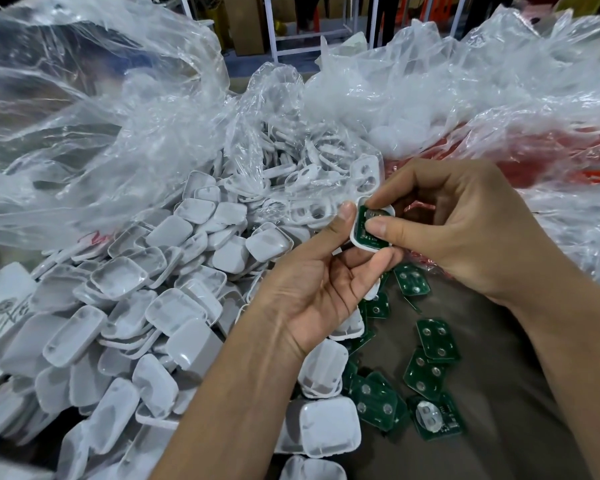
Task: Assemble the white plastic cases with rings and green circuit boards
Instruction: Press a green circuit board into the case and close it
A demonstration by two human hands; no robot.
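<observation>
My left hand grips a white plastic case from below, its thumb along the case's left edge. A green circuit board lies inside the case. My right hand pinches the case and board from the right, with thumb and forefinger pressing on the board. A big pile of white cases spreads over the left. White rings lie in an open clear bag behind the hands. Loose green boards lie on the brown surface at the lower right.
Crumpled clear plastic bags fill the back and the right side; one at the right holds red parts. White frame legs and cardboard boxes stand far behind. A printed white sheet sits at the left edge.
</observation>
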